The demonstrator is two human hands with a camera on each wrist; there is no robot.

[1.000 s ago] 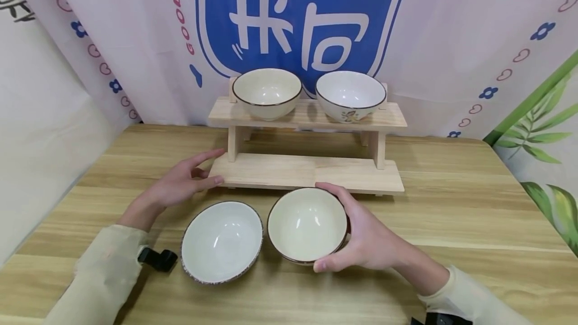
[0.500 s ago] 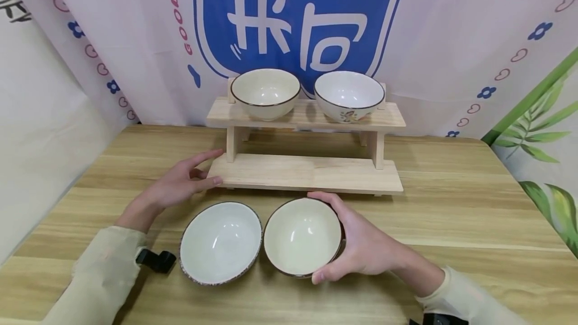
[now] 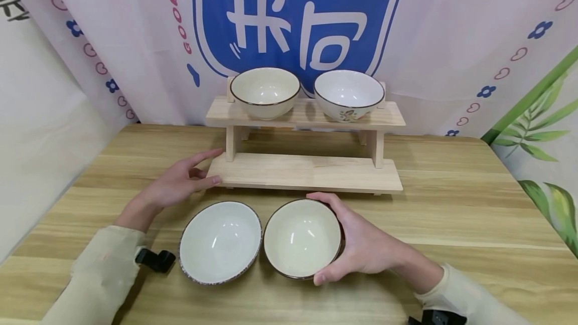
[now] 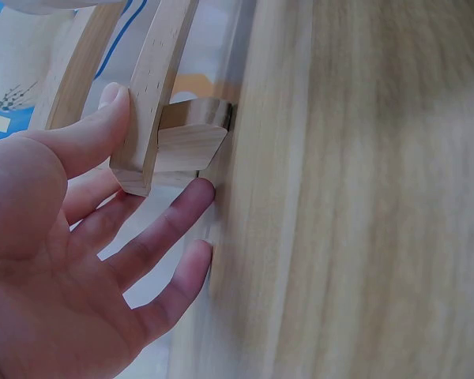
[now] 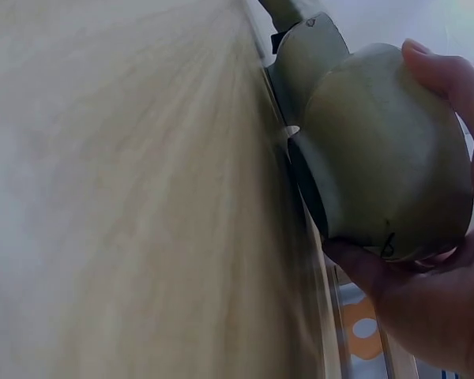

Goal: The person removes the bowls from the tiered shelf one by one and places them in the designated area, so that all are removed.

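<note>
My right hand (image 3: 356,245) holds a cream bowl (image 3: 301,238) with a dark rim, thumb at its near side and fingers at its far side. In the right wrist view the outside of this bowl (image 5: 387,150) shows a small dark mark. Its rim lies against or very close to a wider white bowl (image 3: 220,242) with a speckled rim on its left. My left hand (image 3: 178,184) grips the left end of the two-tier wooden stand (image 3: 307,170) at its lower board. In the left wrist view its thumb (image 4: 95,136) presses the board, with the other fingers spread below.
Another cream bowl (image 3: 265,95) and a white bowl with a flower pattern (image 3: 348,97) stand on the upper board. Behind the wooden table (image 3: 456,204) hangs a printed cloth (image 3: 442,49). A black wrist camera (image 3: 155,260) sits beside the white bowl.
My right hand has brought the cream bowl slightly left and toward me, close against the white bowl; in the last half second it barely moves. The left hand stays on the stand.
</note>
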